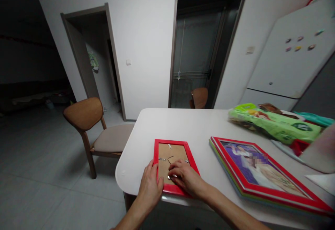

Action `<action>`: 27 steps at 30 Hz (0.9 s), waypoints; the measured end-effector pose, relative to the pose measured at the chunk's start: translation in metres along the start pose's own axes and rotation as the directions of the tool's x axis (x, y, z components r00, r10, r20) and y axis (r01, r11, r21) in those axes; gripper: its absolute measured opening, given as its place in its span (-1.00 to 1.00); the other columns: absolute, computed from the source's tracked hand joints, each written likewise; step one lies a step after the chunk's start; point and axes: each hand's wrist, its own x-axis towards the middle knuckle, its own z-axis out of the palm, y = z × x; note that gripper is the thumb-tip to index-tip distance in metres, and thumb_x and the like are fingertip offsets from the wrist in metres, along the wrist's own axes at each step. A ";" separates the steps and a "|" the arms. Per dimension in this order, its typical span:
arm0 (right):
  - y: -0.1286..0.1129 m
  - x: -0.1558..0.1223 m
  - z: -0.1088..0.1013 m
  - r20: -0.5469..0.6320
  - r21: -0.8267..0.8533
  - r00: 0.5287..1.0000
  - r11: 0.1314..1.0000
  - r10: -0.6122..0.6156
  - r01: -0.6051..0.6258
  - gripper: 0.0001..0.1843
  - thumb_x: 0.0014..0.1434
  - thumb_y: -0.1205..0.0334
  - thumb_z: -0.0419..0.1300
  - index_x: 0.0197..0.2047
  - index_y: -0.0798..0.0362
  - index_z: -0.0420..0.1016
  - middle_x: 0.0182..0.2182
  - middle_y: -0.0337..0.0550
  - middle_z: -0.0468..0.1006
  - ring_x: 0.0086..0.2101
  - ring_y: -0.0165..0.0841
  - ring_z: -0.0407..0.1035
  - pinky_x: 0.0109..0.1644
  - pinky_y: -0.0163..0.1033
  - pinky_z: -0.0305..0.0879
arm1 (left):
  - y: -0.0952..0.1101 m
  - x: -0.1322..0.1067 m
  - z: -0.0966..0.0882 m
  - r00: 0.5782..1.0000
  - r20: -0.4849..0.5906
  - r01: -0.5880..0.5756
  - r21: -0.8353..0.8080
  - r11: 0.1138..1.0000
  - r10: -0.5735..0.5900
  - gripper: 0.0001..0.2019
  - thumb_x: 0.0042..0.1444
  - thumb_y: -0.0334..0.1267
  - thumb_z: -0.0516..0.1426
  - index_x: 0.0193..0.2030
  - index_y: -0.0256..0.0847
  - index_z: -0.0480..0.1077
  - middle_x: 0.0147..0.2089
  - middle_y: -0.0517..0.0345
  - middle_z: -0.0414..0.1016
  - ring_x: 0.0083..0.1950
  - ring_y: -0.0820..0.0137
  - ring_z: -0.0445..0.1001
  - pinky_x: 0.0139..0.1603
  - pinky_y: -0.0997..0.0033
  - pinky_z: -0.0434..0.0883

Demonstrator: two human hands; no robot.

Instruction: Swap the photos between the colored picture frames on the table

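A small red picture frame (156,153) lies face down on the white table, its brown backing board (163,149) showing. Small metal clips sit along the board's edges, one at the top (170,146) and one at the left (162,159). My left hand (150,186) grips the frame's left edge near the lower corner, thumb toward the board. Over the lower right part is my right hand (184,177), its fingers curled down at a shiny metal clip (169,177) by the bottom edge. That hand partly hides the clip and the board.
On the white table (183,121), to the right, lies a stack of larger frames (261,169), a red one with a photo on top. Behind it are a green package (277,121) and other items. A wooden chair (86,118) stands at the left, another (199,98) beyond the table.
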 end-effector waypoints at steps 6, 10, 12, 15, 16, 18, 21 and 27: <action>0.040 -0.001 -0.013 -0.168 -0.196 0.941 0.926 0.294 -0.324 -0.74 -0.03 0.35 -0.01 -0.33 0.14 0.48 -0.29 -0.04 0.43 -0.25 -0.33 0.25 -0.12 -0.30 0.12 | 0.002 -0.001 0.000 0.999 -0.030 0.014 0.003 1.000 -0.014 -0.54 -0.08 -0.36 -0.06 0.01 -0.46 0.19 0.10 -0.15 0.15 0.12 0.26 0.11 0.13 0.31 0.07; 0.057 0.002 -0.015 -0.174 -0.255 0.922 0.889 0.345 -0.381 -0.75 -0.05 0.38 -0.02 -0.48 0.12 0.49 -0.39 -0.06 0.41 -0.31 -0.35 0.24 -0.19 -0.34 0.10 | 0.003 0.000 0.000 1.000 -0.030 0.005 0.027 1.000 -0.004 -0.56 -0.08 -0.39 -0.09 0.00 -0.49 0.21 0.08 -0.17 0.18 0.10 0.26 0.14 0.12 0.31 0.09; 0.058 0.004 -0.013 -0.198 -0.260 0.914 0.880 0.354 -0.397 -0.73 -0.03 0.38 -0.04 -0.42 0.12 0.49 -0.37 -0.05 0.40 -0.30 -0.34 0.22 -0.21 -0.34 0.10 | 0.003 0.000 0.000 1.000 -0.029 -0.006 0.038 0.999 0.007 -0.55 -0.09 -0.41 -0.09 0.00 -0.49 0.21 0.08 -0.18 0.18 0.10 0.26 0.14 0.12 0.31 0.10; 0.052 0.009 -0.007 -0.214 -0.265 0.913 0.879 0.346 -0.395 -0.72 -0.01 0.37 -0.05 -0.36 0.12 0.48 -0.36 -0.03 0.41 -0.29 -0.33 0.22 -0.21 -0.33 0.09 | 0.002 -0.001 0.001 0.999 -0.042 -0.015 0.048 0.999 0.017 -0.54 -0.11 -0.43 -0.09 0.00 -0.47 0.21 0.07 -0.16 0.19 0.09 0.26 0.14 0.12 0.31 0.11; 0.048 0.012 -0.004 -0.217 -0.261 0.919 0.888 0.329 -0.379 -0.72 -0.01 0.38 -0.05 -0.33 0.12 0.47 -0.33 -0.03 0.41 -0.28 -0.34 0.22 -0.19 -0.33 0.08 | 0.002 -0.001 0.002 0.999 -0.045 -0.015 0.056 0.998 0.017 -0.54 -0.11 -0.43 -0.09 0.00 -0.47 0.21 0.07 -0.15 0.19 0.09 0.27 0.15 0.11 0.31 0.11; 0.036 0.020 0.004 -0.211 -0.243 0.940 0.917 0.269 -0.317 -0.70 0.02 0.37 -0.06 -0.26 0.11 0.45 -0.29 -0.05 0.41 -0.26 -0.36 0.22 -0.16 -0.34 0.07 | 0.003 -0.001 0.003 0.999 -0.045 -0.014 0.087 0.996 0.018 -0.53 -0.12 -0.45 -0.09 0.01 -0.47 0.20 0.07 -0.16 0.19 0.09 0.27 0.15 0.11 0.31 0.12; 0.018 0.038 0.020 -0.176 -0.221 0.965 0.947 0.195 -0.232 -0.72 0.06 0.28 -0.06 -0.33 0.09 0.47 -0.35 -0.10 0.42 -0.29 -0.38 0.25 -0.19 -0.36 0.08 | 0.003 -0.002 0.004 0.999 -0.030 -0.021 0.143 0.990 0.026 -0.53 -0.12 -0.46 -0.11 0.01 -0.50 0.19 0.08 -0.18 0.17 0.10 0.26 0.13 0.12 0.31 0.11; 0.015 0.066 0.037 -0.199 -0.247 0.942 0.916 0.270 -0.315 -0.73 0.06 0.23 -0.03 -0.47 0.13 0.46 -0.44 -0.07 0.43 -0.38 -0.38 0.26 -0.27 -0.34 0.08 | 0.006 -0.003 0.003 1.000 -0.015 -0.022 0.175 0.984 0.025 -0.54 -0.10 -0.46 -0.11 0.01 -0.49 0.19 0.08 -0.18 0.18 0.10 0.26 0.13 0.12 0.28 0.12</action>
